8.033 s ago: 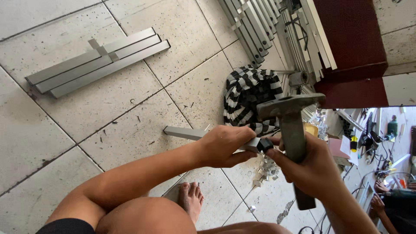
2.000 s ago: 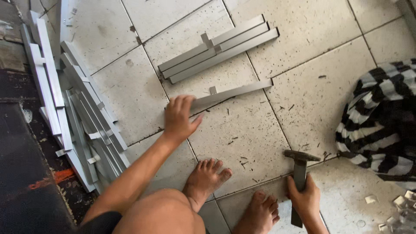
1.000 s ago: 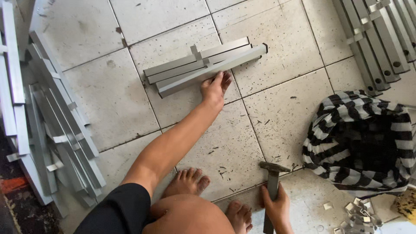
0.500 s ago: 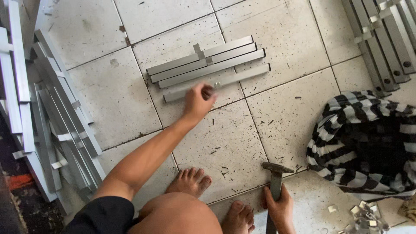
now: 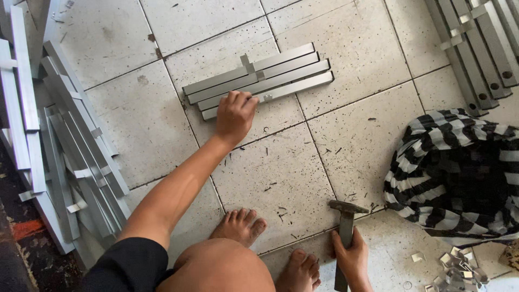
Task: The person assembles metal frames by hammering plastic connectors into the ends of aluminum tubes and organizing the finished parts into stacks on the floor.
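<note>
So from the head cam I'm looking straight down at a tiled floor [image 5: 378, 48], and the left hand [image 5: 234, 115] is stretched way out in front, fingers curled down onto the nearest bar of a little row of grey metal bars [image 5: 259, 81] lying side by side. It's touching that front bar near its left end, more pressing on it than wrapped around it, so I'd call the hand resting on it rather than properly gripping. The row sits flat on the tiles, slanted up to the right, with a small bracket sticking up in the middle. The right hand [image 5: 352, 258] is down at the bottom of the view, closed tight around the handle of a hammer [image 5: 345, 227], whose head sits on the floor just past the toes. Two bare feet [image 5: 240, 227] are planted on the tiles between the hands, knee in the foreground. Off to the right there's a black-and-white striped cloth bundle [image 5: 459, 173] and, below it, a scatter of small shiny metal clips [image 5: 454, 265]. A bigger stack of the same grey bars [image 5: 65, 157] runs along the left edge, and another batch [image 5: 476, 43] pokes in at the top right corner.
</note>
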